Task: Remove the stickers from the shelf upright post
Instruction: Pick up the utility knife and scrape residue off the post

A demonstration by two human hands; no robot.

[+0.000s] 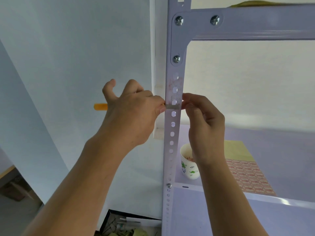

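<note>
Left hand (134, 109) is gripping a scraper by its orange handle (100, 106), which is sticking out to the left behind the hand. Its thumb and fingers are closing around the tool where the thin metal blade (173, 107) begins. That blade is lying flat and level across the front of the shelf post (173, 126), reaching from one edge of the post to the other. Right hand (202, 116) is pinching the far end of the blade with thumb and fingertips, just beside the post's right edge. Holding both ends this way is probably letting the person press the blade evenly against the metal.

The post is standing upright, its long axis running top to bottom, with a column of holes down the middle. The sticker remains (175, 89) are sitting on the post just above the blade, as a faint reddish, scuffed patch, so the blade's edge seems to be facing upward into them. No whole sticker is showing on the post.

On the shelf board (281, 150) to the right, a paper cup (188, 166) is standing just beside the post, likely there to catch scraps; small bits are showing inside it. A sheet of red-bordered labels (248, 176) is lying flat near the cup.
</note>
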